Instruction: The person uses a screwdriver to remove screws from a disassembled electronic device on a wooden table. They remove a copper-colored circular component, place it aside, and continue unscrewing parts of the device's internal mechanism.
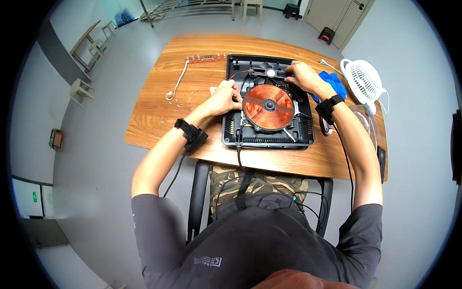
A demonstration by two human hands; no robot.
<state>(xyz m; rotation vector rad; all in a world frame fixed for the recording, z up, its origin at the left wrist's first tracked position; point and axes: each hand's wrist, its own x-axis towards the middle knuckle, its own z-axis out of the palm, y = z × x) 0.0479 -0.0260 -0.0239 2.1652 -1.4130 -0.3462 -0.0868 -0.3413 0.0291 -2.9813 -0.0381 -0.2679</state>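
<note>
An open black cooker (267, 103) lies flat on the desk (159, 108). The left hand (226, 98) grips its left edge, fingers curled. The right hand (302, 76) presses its top edge. It looks stiff and heavy; hold the rim, since the copper coil (268, 107) and thin wires seem easy to break.

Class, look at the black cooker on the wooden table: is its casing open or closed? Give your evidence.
Open. The black cooker casing has no top cover: the copper coil, wires and fan lie exposed, with the left hand and right hand working inside.
</note>
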